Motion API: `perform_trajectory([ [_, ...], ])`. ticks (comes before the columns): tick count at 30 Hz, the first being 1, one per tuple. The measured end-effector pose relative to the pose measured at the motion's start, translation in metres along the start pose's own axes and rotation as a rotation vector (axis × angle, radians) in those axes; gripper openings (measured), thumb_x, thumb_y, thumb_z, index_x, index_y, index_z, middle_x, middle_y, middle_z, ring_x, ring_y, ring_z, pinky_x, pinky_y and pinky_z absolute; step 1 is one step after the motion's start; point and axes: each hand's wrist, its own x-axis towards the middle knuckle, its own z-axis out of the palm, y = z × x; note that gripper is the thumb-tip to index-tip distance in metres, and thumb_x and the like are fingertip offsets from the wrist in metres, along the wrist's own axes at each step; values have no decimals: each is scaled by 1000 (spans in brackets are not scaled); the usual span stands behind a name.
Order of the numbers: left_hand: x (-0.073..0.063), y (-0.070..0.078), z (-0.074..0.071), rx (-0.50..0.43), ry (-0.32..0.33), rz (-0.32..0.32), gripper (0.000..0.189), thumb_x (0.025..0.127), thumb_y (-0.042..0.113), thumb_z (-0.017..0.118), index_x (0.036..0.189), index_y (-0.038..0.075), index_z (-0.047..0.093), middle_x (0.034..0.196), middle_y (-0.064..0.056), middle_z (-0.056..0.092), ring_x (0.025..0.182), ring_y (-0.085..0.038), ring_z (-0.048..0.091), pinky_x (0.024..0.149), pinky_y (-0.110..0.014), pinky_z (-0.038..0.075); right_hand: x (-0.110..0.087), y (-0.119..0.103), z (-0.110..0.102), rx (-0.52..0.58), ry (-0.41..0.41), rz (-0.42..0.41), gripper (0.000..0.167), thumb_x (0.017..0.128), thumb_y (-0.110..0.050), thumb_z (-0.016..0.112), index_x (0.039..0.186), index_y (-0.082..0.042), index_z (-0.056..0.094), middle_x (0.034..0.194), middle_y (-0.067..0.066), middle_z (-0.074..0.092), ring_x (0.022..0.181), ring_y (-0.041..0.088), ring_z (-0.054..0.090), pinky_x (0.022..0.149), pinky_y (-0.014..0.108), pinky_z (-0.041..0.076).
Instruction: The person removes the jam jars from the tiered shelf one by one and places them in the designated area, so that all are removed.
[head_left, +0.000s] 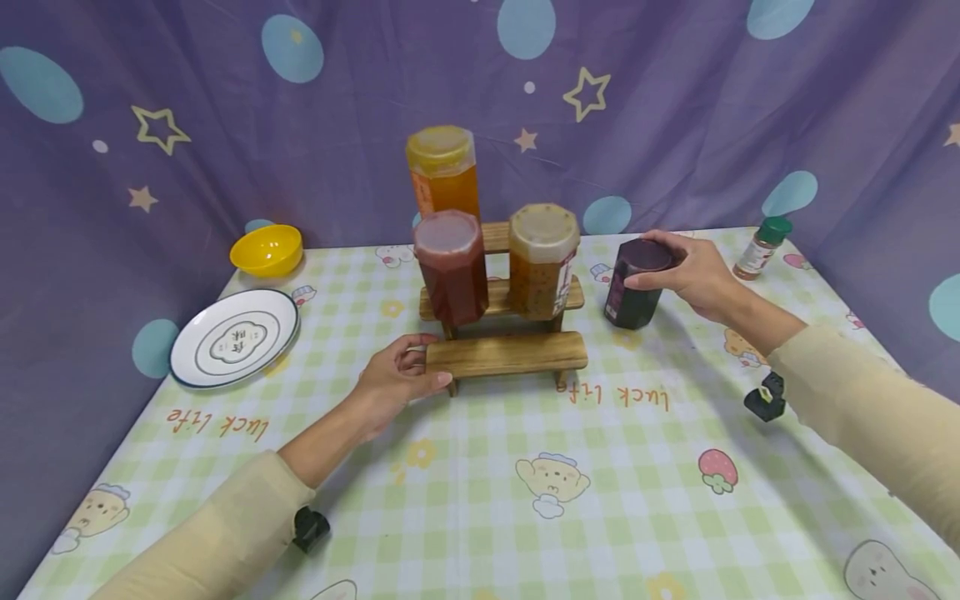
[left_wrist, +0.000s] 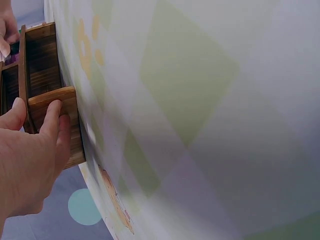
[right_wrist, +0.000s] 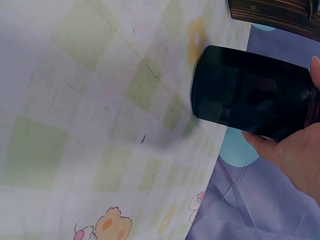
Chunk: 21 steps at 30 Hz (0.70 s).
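Note:
A three-step wooden rack [head_left: 507, 353] stands mid-table. My left hand [head_left: 393, 377] holds the left end of its lowest step, the thumb at the front edge; in the left wrist view the fingers [left_wrist: 53, 120] lie against the rack's end piece. The middle step carries a red-brown jar [head_left: 453, 271] and an amber jar with dark specks [head_left: 536, 267]. On the top step is a tall orange jar [head_left: 446, 179]. To the right, my right hand [head_left: 693, 279] grips a dark purple jar [head_left: 633, 283] round its top. The jar's base [right_wrist: 200, 85] is at the tablecloth; I cannot tell whether it touches.
A green-capped spice bottle [head_left: 761, 248] stands at the back right. On the left are a yellow bowl [head_left: 267, 252] and, nearer, a white plate with a dark rim [head_left: 202, 337]. A purple patterned curtain [head_left: 360, 108] closes off the back of the checked tablecloth [head_left: 480, 475].

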Motion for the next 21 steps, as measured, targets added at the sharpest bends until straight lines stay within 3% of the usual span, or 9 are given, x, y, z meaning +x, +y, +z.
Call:
perform_trajectory([
  [14, 1, -1, 1, -12, 9, 12, 61, 84, -3, 71, 137, 7, 44, 82, -3, 28, 69, -10, 33, 93, -36, 56, -4, 5, 0, 13, -33, -24, 77, 78, -16, 82, 144, -8, 42, 141, 12, 45, 123, 20, 49, 87, 9, 48],
  [21, 0, -1, 2, -6, 5, 8, 61, 84, -3, 71, 138, 7, 43, 88, -2, 36, 75, -11, 41, 93, -36, 56, -5, 5, 0, 24, -34, -38, 76, 79, -13, 81, 143, -6, 41, 138, 14, 46, 120, 16, 50, 87, 9, 48],
])
